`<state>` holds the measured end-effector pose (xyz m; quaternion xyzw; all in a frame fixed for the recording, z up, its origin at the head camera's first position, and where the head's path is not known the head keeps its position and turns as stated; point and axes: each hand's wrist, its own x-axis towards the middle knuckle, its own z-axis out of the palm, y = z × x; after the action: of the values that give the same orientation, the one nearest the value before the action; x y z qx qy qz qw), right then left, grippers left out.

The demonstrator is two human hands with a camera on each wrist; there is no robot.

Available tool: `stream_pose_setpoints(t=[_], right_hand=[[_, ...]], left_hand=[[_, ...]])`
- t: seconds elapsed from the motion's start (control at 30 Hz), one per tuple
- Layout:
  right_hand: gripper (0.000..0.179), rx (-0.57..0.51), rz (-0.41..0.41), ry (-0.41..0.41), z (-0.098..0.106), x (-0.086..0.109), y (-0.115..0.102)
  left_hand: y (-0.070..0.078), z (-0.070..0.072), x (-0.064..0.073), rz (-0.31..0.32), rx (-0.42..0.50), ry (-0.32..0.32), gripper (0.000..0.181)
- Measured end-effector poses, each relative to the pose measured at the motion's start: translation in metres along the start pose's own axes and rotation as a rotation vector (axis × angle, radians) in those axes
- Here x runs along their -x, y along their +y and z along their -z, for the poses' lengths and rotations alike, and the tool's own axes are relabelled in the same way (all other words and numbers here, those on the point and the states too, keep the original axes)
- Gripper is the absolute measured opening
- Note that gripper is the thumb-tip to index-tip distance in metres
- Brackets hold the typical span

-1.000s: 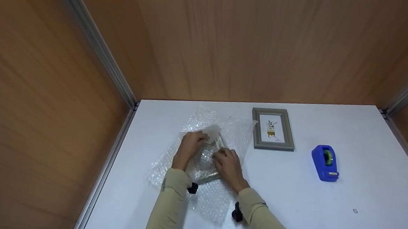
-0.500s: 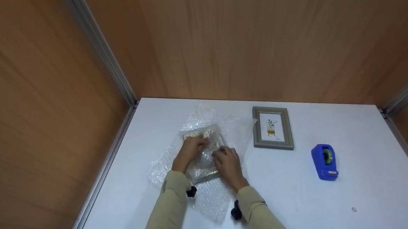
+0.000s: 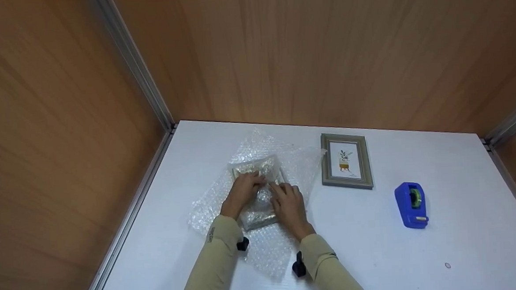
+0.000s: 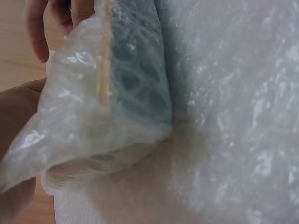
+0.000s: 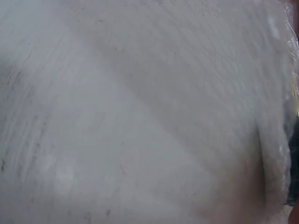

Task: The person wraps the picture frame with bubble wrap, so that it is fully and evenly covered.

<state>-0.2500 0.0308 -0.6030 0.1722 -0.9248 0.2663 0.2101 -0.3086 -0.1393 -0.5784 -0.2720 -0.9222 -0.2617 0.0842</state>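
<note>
A picture frame point(image 3: 262, 222) lies on a sheet of bubble wrap point(image 3: 266, 255), with a fold of the wrap over its top. My left hand point(image 3: 241, 191) pinches this fold near the middle of the frame. My right hand point(image 3: 290, 207) rests at the frame's right side, its fingers reaching left over the wrap. Fingertips of both hands lie close together. In the left wrist view, the frame's dark edge point(image 4: 140, 79) shows through the wrap, and right-hand fingers point(image 4: 38, 32) reach down beyond it. Part of the left hand is hidden behind the wrap there.
A second grey frame point(image 3: 362, 161) with a plant picture lies at the back right, a corner of the wrap touching its left side. Farther right stands a blue tape dispenser point(image 3: 406, 205). Wooden walls point(image 3: 324, 57) border the white table point(image 3: 369, 249).
The wrap that my left hand held raised now lies lower over the frame. My right fingers have shifted slightly toward the left hand and straightened somewhat.
</note>
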Motion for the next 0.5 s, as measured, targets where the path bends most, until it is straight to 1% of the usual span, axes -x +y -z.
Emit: stream_pose_setpoints(t=[0.17, 0.33, 0.43, 0.5], right_hand=[[0.038, 0.035, 0.045, 0.009, -0.001, -0.001, -0.001], [0.033, 0.090, 0.042, -0.040, -0.002, -0.002, -0.001], [0.031, 0.101, 0.043, -0.049, -0.002, -0.003, -0.001], [0.031, 0.097, 0.048, -0.046, -0.002, -0.003, -0.001]], left_hand=[[0.001, 0.001, 0.000, -0.010, -0.027, 0.001, 0.016], [0.005, 0.005, 0.001, 0.018, -0.050, -0.030, 0.018], [0.009, 0.008, 0.002, 0.039, -0.072, -0.087, 0.023], [0.012, 0.012, 0.003, 0.065, -0.075, -0.152, 0.028]])
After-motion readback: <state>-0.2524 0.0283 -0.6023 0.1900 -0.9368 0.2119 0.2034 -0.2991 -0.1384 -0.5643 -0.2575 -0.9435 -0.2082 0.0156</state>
